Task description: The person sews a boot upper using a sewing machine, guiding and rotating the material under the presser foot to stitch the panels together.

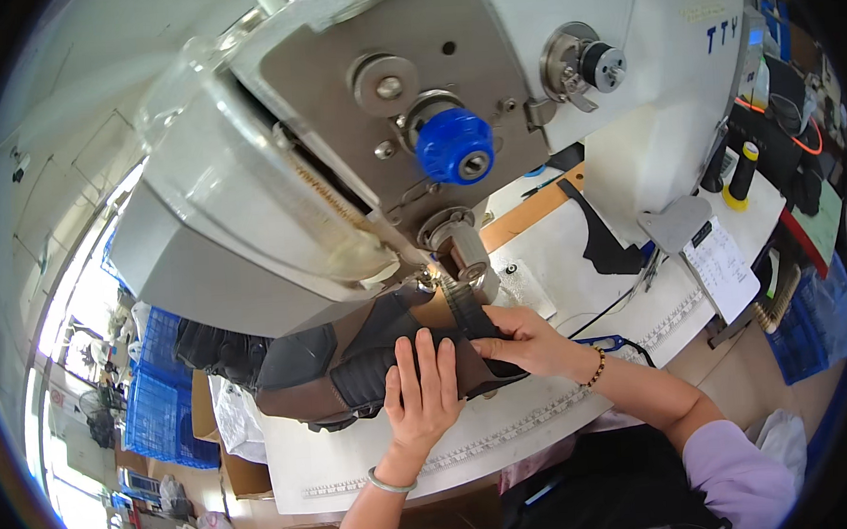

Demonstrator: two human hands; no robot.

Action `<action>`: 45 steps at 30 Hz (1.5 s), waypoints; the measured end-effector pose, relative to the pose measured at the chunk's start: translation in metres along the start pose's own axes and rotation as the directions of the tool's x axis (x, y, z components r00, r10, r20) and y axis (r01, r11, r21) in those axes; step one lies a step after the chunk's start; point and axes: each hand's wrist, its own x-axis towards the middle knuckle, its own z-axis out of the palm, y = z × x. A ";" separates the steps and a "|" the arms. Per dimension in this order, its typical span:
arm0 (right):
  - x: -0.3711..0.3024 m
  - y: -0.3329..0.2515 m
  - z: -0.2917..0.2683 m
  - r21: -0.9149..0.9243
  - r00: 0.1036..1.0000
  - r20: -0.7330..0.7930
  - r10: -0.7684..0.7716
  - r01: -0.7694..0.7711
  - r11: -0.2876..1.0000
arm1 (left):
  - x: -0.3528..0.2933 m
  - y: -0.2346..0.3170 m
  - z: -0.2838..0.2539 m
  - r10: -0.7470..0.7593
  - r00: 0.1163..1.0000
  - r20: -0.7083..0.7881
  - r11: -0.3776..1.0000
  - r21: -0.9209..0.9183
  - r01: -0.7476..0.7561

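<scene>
A brown-and-black paneled sewn piece [301,391] lies on the white table under the head of an industrial sewing machine [383,37]. My left hand [424,399] rests on its ribbed black panel with the fingers stretched out flat. At the piece's right end, my right hand [528,343] pinches its edge between thumb and fingers, close to the needle area. The presser foot [434,279] meets the piece beside a dark strip; the needle's exact contact is hard to make out. Above them a blue knob [456,148] sticks out from the machine's metal face.
A ruler strip [509,436] runs along the table's near edge. A small blue tool [600,342] lies right of my right hand. Farther right are a black cut piece [598,231], a paper sheet [721,266] and a thread cone [743,177]. Blue crates [168,412] stand left.
</scene>
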 end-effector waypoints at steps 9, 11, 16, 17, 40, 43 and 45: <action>0.001 -0.013 -0.018 -0.086 0.994 0.059 0.089 -0.083 0.993 | 0.012 0.016 -0.016 -0.055 0.996 0.065 0.997 0.053 0.051; -0.001 -0.007 -0.021 -0.099 0.997 0.070 0.040 -0.033 0.995 | 0.013 0.015 -0.012 -0.029 0.998 0.056 0.997 0.073 0.025; 0.002 -0.013 -0.021 -0.120 0.995 0.084 0.053 -0.042 0.992 | 0.009 0.012 -0.007 0.012 1.000 0.023 0.996 0.085 -0.014; 0.003 -0.013 -0.021 -0.120 0.995 0.083 0.059 -0.049 0.992 | 0.010 0.011 -0.006 0.012 1.000 0.023 0.996 0.086 -0.014; 0.007 -0.009 -0.022 -0.183 0.996 0.093 -0.011 0.028 0.983 | 0.011 0.005 0.000 -0.067 0.998 0.019 0.993 -0.097 0.069; 0.008 -0.011 -0.025 -0.205 0.989 0.136 0.066 -0.037 0.978 | 0.011 0.006 0.000 -0.070 0.997 0.034 0.995 -0.070 0.073; 0.009 -0.012 -0.026 -0.211 0.984 0.135 0.120 -0.090 0.973 | 0.013 0.005 -0.002 -0.066 0.996 0.056 0.995 -0.074 0.070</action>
